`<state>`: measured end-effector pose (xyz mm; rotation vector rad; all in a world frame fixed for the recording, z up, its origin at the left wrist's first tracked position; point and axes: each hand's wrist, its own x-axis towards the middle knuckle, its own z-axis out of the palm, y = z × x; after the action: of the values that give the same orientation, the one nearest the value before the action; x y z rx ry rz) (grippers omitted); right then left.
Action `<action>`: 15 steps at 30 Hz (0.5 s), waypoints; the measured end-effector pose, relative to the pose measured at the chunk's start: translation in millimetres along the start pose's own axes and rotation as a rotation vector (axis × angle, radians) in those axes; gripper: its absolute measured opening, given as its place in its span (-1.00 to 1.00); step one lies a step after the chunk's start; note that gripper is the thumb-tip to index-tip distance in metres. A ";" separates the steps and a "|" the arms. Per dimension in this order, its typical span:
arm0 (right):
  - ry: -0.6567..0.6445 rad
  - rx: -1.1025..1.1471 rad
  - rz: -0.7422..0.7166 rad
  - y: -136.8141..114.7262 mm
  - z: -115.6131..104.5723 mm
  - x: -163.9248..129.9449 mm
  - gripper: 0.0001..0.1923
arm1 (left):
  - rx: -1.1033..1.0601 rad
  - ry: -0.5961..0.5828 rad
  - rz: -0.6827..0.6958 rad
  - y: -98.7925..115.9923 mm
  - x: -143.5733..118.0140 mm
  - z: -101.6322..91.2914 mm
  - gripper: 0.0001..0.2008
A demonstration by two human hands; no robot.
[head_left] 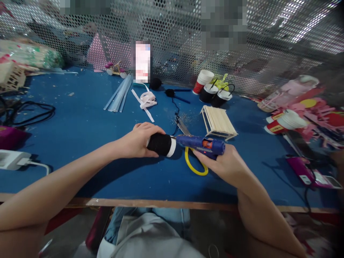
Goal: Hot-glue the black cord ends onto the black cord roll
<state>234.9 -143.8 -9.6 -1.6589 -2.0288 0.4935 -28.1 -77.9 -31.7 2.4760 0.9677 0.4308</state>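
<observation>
My left hand (139,140) is wrapped round a paper cup (160,144) lying on its side, its wall covered in black yarn and one end showing a white band. In my right hand (228,163) is a blue hot glue gun (200,143) with a small red light lit. Its nozzle points left and meets the white-banded end of the cup; whether it touches I cannot tell. Beneath the gun lie scissors with yellow handles (195,168), partly hidden. A strand of black yarn (176,111) trails across the table behind the cup.
Glue sticks (118,95), white ribbon (147,100) and a phone (142,61) are at the back. Two black-wrapped cups (208,94) stand near stacked paper cups (204,79). A small wooden stick table (219,122) sits right of centre. Perforated metal mesh (172,36) borders the table.
</observation>
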 end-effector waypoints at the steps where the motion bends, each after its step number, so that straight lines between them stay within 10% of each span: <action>1: 0.002 -0.007 0.003 -0.2 0.2 0.5 -0.81 | 0.002 0.000 0.009 -0.1 -0.1 0.2 -0.45; 15: -0.040 0.119 0.165 -7.6 -7.4 -1.8 -0.77 | -0.085 0.003 -0.127 -6.0 2.9 1.0 -0.42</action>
<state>233.2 -147.3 0.4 -1.7646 -1.8598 0.6951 -29.0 -72.2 -35.2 2.3240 1.0779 0.4255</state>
